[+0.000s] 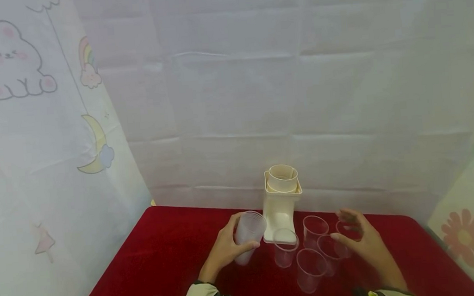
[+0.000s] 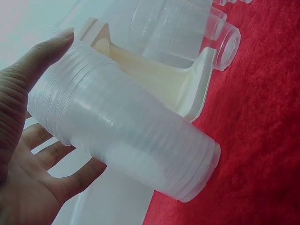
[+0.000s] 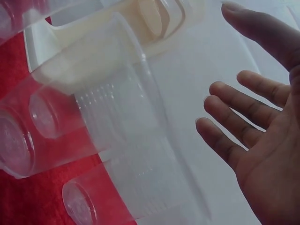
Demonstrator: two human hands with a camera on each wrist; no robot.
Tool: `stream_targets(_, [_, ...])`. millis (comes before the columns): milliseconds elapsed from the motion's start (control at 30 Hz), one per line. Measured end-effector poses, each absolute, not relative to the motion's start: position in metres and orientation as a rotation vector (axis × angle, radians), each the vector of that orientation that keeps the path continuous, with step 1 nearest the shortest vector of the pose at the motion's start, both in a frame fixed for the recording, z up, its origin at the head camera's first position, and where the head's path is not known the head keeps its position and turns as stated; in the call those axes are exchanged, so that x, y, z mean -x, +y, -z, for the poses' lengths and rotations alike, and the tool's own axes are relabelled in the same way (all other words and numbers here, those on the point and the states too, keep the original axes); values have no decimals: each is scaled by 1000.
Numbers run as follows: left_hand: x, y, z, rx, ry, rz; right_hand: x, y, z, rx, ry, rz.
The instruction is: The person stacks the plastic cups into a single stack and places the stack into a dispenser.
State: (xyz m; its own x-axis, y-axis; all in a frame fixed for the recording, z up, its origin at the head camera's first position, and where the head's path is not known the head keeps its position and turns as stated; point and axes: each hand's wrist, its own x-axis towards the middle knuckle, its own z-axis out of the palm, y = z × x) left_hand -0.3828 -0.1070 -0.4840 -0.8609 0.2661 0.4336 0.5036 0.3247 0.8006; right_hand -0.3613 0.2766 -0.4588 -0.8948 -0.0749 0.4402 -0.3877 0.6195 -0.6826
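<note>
My left hand (image 1: 225,249) grips a stack of clear plastic cups (image 1: 249,230), thumb on one side and fingers round the other. In the left wrist view the nested rims of the stack (image 2: 126,122) lie by the thumb, its bases towards the red cloth. Several single clear cups stand upright on the cloth, among them a front one (image 1: 311,268) and a left one (image 1: 285,251). Beside the rightmost cups is my right hand (image 1: 367,242), thumb and fingers spread apart with nothing between them. A large cup (image 3: 89,103) stands before that hand in the right wrist view.
A cream plastic dispenser (image 1: 281,209) with a round ring on top stands at the back of the red table (image 1: 165,246), behind the cups. A white cloth wall (image 1: 233,97) rises behind it, and a printed curtain (image 1: 24,151) hangs at the left.
</note>
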Motion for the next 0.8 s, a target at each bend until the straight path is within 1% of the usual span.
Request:
stream_targets(567, [384, -106, 487, 685, -2389, 1562, 356, 286, 452, -350, -2513, -1160])
stream_targets(667, [373, -105, 473, 686, -2385, 1573, 353, 288, 452, -328, -2519, -1157])
stream_targets(800, [372, -104, 471, 684, -2364, 1581, 351, 290, 453, -324, -2514, -1184])
